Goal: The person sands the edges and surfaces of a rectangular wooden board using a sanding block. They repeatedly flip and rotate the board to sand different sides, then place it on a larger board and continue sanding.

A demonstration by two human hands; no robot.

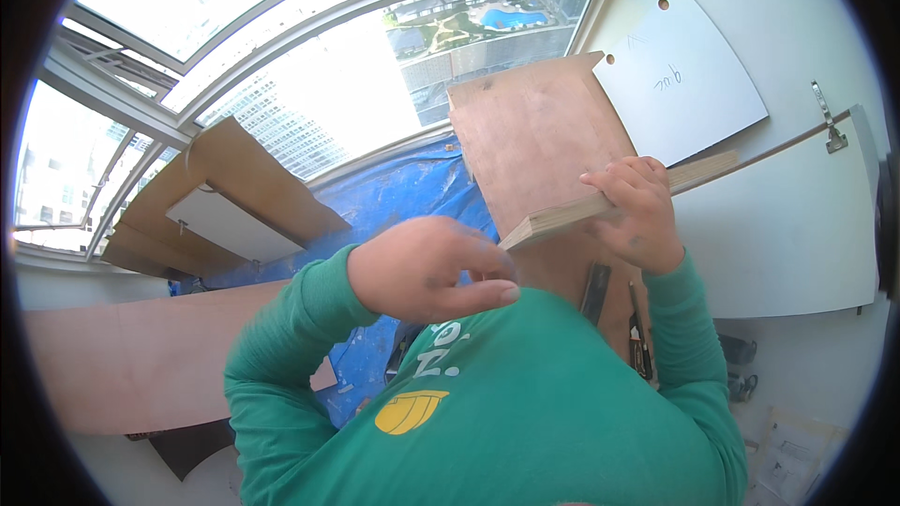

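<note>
Strip (562, 216): layered wood, held slantwise above the ply sheet (534, 122), left end nearer, right end farther.
Right hand (642, 215): fingers wrapped over the strip, gripping it along its length.
Left hand (427, 267): beside the strip's left end; fingers curled, thumb extended and apart from them; whether the fingertips touch the wood cannot be told.
Right side: white door (778, 234), its metal hinge (834, 138) at the far edge; white panel (684, 84) farther off.
Floor: wrinkled blue tarp (403, 183).
Hazard, swing: a loosened right grip could let the strip's left end dip.
Hazard, knock: a careless turn might scrape the white door.
Hazard, splinter: bare fingers sliding along raw edges could catch.
</note>
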